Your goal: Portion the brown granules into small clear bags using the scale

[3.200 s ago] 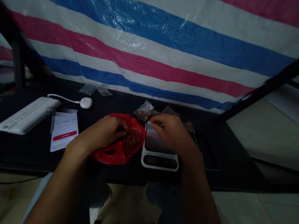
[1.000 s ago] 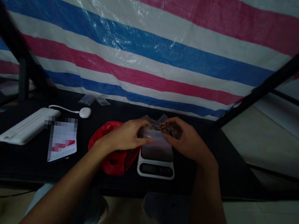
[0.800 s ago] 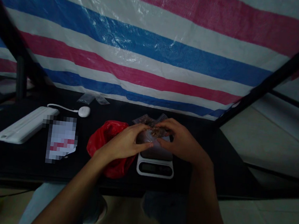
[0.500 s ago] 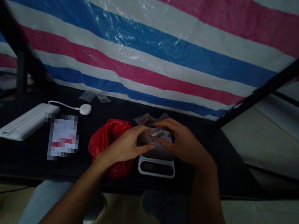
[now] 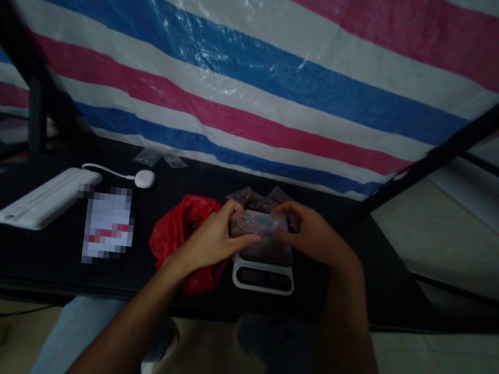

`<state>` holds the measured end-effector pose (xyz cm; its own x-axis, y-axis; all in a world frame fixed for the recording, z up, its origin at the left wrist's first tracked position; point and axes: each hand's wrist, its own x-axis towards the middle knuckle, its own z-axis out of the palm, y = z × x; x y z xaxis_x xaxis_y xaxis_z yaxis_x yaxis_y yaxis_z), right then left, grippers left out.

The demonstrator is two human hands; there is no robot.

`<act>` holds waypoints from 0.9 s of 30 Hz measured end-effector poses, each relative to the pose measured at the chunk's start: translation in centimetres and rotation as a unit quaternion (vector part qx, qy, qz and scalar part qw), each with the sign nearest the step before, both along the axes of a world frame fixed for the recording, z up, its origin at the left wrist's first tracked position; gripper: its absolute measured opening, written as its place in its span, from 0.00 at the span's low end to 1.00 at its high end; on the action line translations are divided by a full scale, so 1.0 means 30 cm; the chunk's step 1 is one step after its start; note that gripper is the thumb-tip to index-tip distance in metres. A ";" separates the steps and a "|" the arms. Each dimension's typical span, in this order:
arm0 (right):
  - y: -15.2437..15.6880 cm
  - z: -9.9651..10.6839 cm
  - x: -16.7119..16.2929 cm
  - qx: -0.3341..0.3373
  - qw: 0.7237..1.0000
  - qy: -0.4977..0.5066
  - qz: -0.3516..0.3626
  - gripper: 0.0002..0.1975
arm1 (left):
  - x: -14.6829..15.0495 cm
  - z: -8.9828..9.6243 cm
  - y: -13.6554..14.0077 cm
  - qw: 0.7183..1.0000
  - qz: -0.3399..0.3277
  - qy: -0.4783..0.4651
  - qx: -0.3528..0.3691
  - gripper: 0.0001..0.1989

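Between my two hands is a small clear plastic bag (image 5: 256, 224), with brownish contents at its left end. My left hand (image 5: 216, 237) pinches that filled end between thumb and fingers. At the other end, the fingers of my right hand (image 5: 312, 230) grip the clear plastic. Right below the bag stands a white kitchen scale (image 5: 264, 277) with a grey platform and a dark display. A crumpled red plastic bag (image 5: 177, 227) lies beside and partly under my left forearm. Just behind the scale are several small filled clear bags (image 5: 243, 196), partly hidden by my hands.
On the black table (image 5: 130, 281) to the left lie a long white device (image 5: 50, 197), a small white round piece on a cable (image 5: 144, 178) and a blurred-out packet (image 5: 109, 225). Flat clear bags (image 5: 148, 156) lie at the back, before a striped plastic sheet (image 5: 256, 128).
The clear bag has been drawn out lengthwise between my hands, and more of its plastic shows toward my right hand. The view has shifted slightly.
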<state>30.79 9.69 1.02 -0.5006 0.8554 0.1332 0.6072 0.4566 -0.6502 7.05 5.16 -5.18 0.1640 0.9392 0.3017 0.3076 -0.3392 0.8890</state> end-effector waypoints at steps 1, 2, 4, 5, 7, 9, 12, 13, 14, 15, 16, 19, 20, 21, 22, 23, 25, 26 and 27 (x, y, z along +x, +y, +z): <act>0.011 -0.017 0.003 -0.018 1.000 -0.011 -0.005 0.15 | 0.002 0.000 0.001 1.000 0.010 -0.002 0.001 0.19; 0.018 -0.029 0.003 -0.028 0.999 -0.016 -0.009 0.15 | 0.004 0.002 0.001 1.000 0.019 -0.006 -0.002 0.20; 0.021 -0.038 -0.005 -0.033 0.999 -0.014 -0.014 0.18 | 0.005 0.006 0.000 0.999 0.035 -0.014 -0.015 0.21; 0.016 -0.034 -0.014 -0.027 1.000 -0.007 -0.013 0.20 | 0.006 0.008 0.000 0.999 0.044 -0.015 -0.020 0.21; 0.000 -0.016 -0.042 0.001 1.000 0.011 0.005 0.19 | 0.010 0.010 -0.001 0.998 0.062 -0.009 -0.020 0.22; -0.020 0.004 -0.079 0.028 0.998 0.034 0.048 0.13 | 0.014 0.010 -0.003 0.998 0.066 -0.004 -0.012 0.22; -0.039 0.017 -0.130 0.046 0.992 0.055 0.106 0.03 | 0.012 0.016 -0.008 0.998 0.061 -0.010 -0.006 0.21; -0.041 0.018 -0.140 0.048 0.991 0.056 0.112 0.01 | 0.006 0.021 -0.011 0.998 0.056 -0.014 -0.004 0.21; -0.041 0.017 -0.147 0.049 0.991 0.059 0.112 0.02 | -0.002 0.027 -0.014 0.999 0.047 -0.015 0.000 0.21; -0.040 0.016 -0.149 0.052 0.991 0.064 0.106 0.02 | -0.013 0.036 -0.016 0.999 0.032 -0.016 0.007 0.21; -0.037 0.016 -0.148 0.054 0.991 0.072 0.099 0.02 | -0.026 0.045 -0.019 1.000 0.011 -0.016 0.013 0.19; -0.029 0.018 -0.135 0.059 0.989 0.105 0.087 0.02 | -0.067 0.070 -0.025 0.999 -0.037 -0.037 0.004 0.10; -0.027 0.020 -0.130 0.057 0.988 0.115 0.086 0.01 | -0.079 0.076 -0.025 0.998 -0.043 -0.049 -0.008 0.10; -0.025 0.022 -0.125 0.054 0.987 0.124 0.086 0.01 | -0.089 0.080 -0.026 0.997 -0.046 -0.059 -0.021 0.10; -0.024 0.024 -0.122 0.051 0.986 0.133 0.087 0.02 | -0.097 0.084 -0.026 0.996 -0.045 -0.066 -0.031 0.10; -0.024 0.025 -0.120 0.049 0.985 0.140 0.087 0.02 | -0.104 0.087 -0.026 0.996 -0.042 -0.067 -0.038 0.10; -0.023 0.027 -0.118 0.050 0.983 0.154 0.086 0.03 | -0.115 0.091 -0.026 0.996 -0.026 -0.065 -0.045 0.10; -0.023 0.026 -0.118 0.054 0.982 0.159 0.086 0.03 | -0.119 0.093 -0.026 0.997 -0.017 -0.063 -0.047 0.10; -0.023 0.025 -0.120 0.059 0.981 0.162 0.085 0.03 | -0.122 0.095 -0.027 0.997 -0.013 -0.058 -0.047 0.10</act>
<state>27.20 9.00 1.78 -0.5490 0.7331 0.4015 0.2863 0.6162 -0.7337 3.39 4.35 -2.34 0.1576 0.9601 0.2310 0.1932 -0.2593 0.9463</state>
